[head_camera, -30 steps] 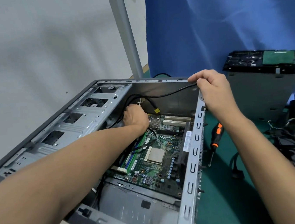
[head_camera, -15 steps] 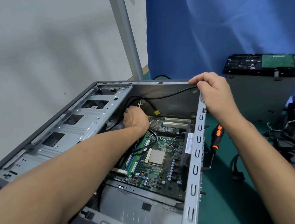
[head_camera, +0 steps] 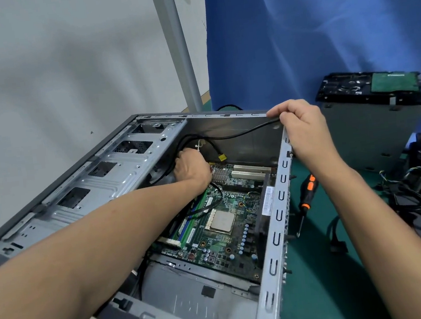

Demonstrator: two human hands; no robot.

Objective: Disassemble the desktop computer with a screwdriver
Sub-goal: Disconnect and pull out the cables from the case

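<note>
Reaching deep into the open computer case (head_camera: 116,175), the left hand (head_camera: 191,169) closes around black cables (head_camera: 193,137) at the far inner corner, fingers hidden, so their grip cannot be confirmed. The right hand (head_camera: 303,127) pinches the case's far rim and a cable there. On the green surface (head_camera: 321,291), the screwdriver (head_camera: 306,195) lies just right of the case, long axis running toward the person, nearer the right hand.

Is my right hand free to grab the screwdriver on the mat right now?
Probably not yet: the right hand is closed on the case corner and a black cable. The screwdriver lies unobstructed just below it.
</note>
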